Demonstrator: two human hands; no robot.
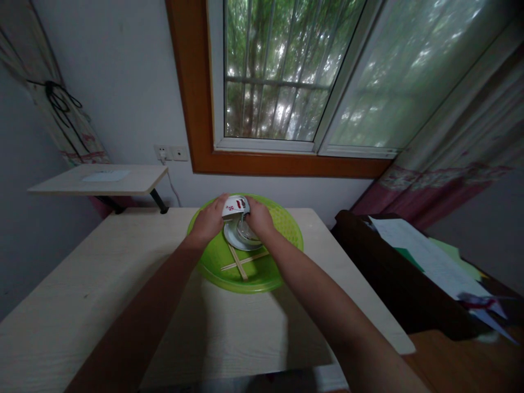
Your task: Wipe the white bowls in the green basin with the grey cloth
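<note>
The left grip [208, 221] and right grip [260, 218] are closed on a patterned bowl [233, 208], which sits between them. Just below the grips, a clear dish [248, 233] rests on a plate [231, 239] inside a green basin [289, 229]. Chopsticks [237, 262] lie crossed nearer the person; the surface [241, 327] extends beneath.

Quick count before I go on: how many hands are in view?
2: the left hand at the left side of the white printed piece, the right hand at its right, both over the green basin.
</note>
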